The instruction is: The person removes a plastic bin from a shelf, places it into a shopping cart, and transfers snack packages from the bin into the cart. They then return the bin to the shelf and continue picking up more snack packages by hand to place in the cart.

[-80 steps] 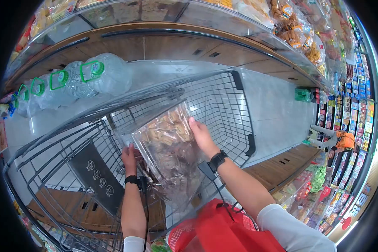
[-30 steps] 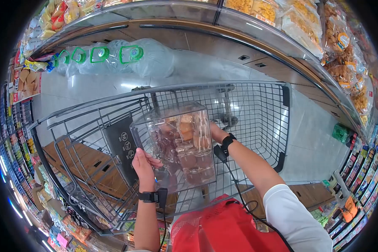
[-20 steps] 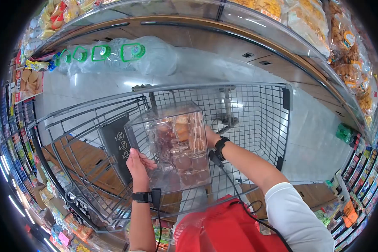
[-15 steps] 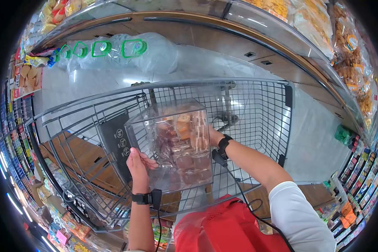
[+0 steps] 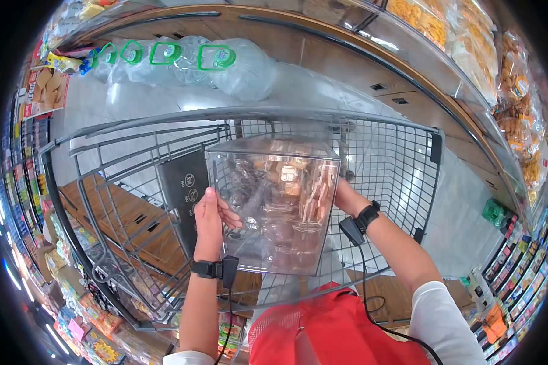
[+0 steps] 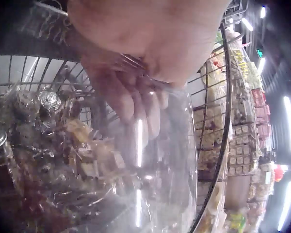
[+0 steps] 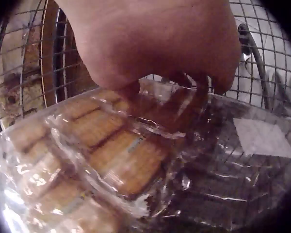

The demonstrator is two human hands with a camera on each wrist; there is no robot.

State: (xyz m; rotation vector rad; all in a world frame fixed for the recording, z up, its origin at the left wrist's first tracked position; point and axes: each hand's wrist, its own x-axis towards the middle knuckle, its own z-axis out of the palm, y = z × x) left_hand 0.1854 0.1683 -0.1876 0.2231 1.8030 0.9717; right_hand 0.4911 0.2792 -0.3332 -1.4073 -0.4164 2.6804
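Observation:
Between both hands is a clear plastic box [image 5: 286,243] of individually wrapped pastries, held over the wire basket of a shopping cart. My left hand [image 5: 210,216] grips its left side, thumb up. The left wrist view shows the fingers [image 6: 145,111] of this hand through the clear plastic. On the opposite side my right hand [image 5: 349,198] holds the box, partly hidden behind its wall in the head view. Its bent fingertips rest at the box wall beside golden wrapped pastries [image 7: 121,160] in the right wrist view. Darker packets and a white label [image 7: 263,137] lie to one side there.
The cart [image 5: 402,164] surrounds the box, with a dark sign panel [image 5: 179,176] at its left. Large clear bottles with green handles [image 5: 243,67] stand on the floor beyond it, below a wooden shelf unit [image 5: 341,67]. Bagged snacks [image 5: 517,115] fill the right-hand shelves.
The box has turned from a slanted position to a more upright one, both hands regripping its sides. Lately box and hands have shifted right in the view, along with the cart.

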